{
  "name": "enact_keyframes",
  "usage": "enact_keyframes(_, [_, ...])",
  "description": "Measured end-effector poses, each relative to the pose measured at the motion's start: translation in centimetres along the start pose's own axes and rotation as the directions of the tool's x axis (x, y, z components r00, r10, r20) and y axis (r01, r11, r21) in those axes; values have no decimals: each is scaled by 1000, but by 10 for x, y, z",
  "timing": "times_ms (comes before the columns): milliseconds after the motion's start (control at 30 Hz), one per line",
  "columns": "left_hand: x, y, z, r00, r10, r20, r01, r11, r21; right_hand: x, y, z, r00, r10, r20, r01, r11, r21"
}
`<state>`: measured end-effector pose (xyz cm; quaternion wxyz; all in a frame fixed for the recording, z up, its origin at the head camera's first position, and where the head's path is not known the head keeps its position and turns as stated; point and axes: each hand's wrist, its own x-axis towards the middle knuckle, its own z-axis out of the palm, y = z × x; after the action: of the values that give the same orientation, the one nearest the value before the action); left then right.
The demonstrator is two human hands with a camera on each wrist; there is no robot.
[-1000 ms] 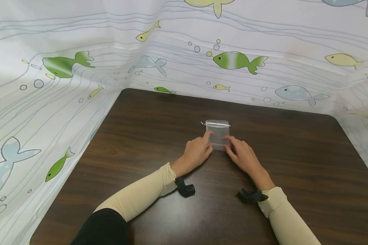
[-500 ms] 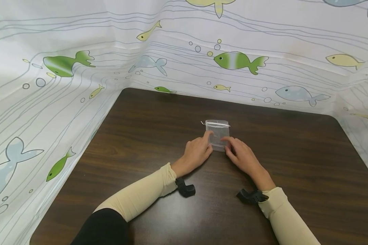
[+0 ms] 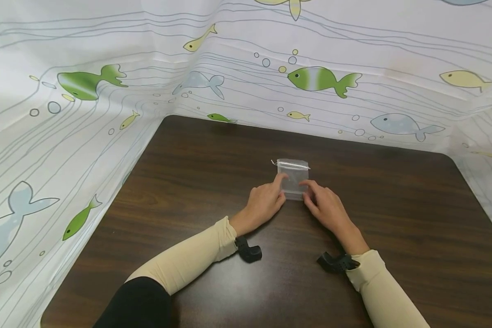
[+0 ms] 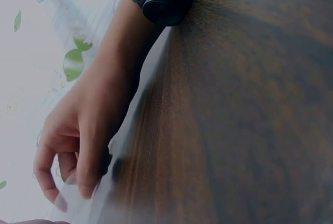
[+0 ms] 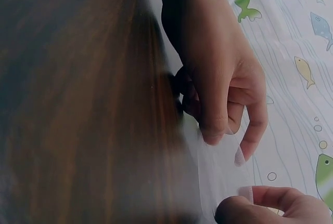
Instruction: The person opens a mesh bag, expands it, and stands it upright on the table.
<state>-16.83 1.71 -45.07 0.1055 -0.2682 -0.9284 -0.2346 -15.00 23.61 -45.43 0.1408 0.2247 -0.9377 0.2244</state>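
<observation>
A small sheer white drawstring pouch (image 3: 294, 183) stands out against the dark tabletop, its cord edge at the far side. My left hand (image 3: 263, 203) holds its left side near the bottom, index finger bent over the mesh and thumb at the lower corner. On the opposite side, my right hand (image 3: 327, 209) pinches the pouch the same way. In the right wrist view, the sheer mesh (image 5: 221, 174) stretches between both hands and covers the index fingertips. The left wrist view has the left hand (image 4: 83, 130) with thumb and index finger apart at the tips; the pouch is faint there.
The brown wooden table (image 3: 213, 155) has rounded far corners. A white curtain (image 3: 246, 91) printed with fish hangs along its back and sides. A black wrist mount (image 3: 249, 251) sits on the left wrist, another mount (image 3: 337, 263) on the right.
The hands and pouch stay nearly where they were. My right index finger shifts slightly on the mesh, and the head view tilts a little.
</observation>
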Motion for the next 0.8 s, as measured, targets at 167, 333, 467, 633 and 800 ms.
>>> enact_keyframes(167, [0,0,1,1000,24,-19,-24,1000,-4,0,-1,1,999,-31,-11,30,998,-54])
enact_keyframes(333, [0,-1,2,1000,17,-24,-17,1000,-16,-2,-2,1,999,-31,-37,27,994,-108])
enact_keyframes(467, [-1,-1,2,1000,16,-18,-17,1000,-18,-2,-3,1,999,11,-37,-15,992,-122])
enact_keyframes(633, [-1,-1,3,1000,21,-6,-21,1000,-7,-1,-7,2,997,81,-13,-82,985,-152])
enact_keyframes(800, [0,-1,2,1000,31,5,-30,999,-11,0,-8,1,993,119,19,-114,981,-154])
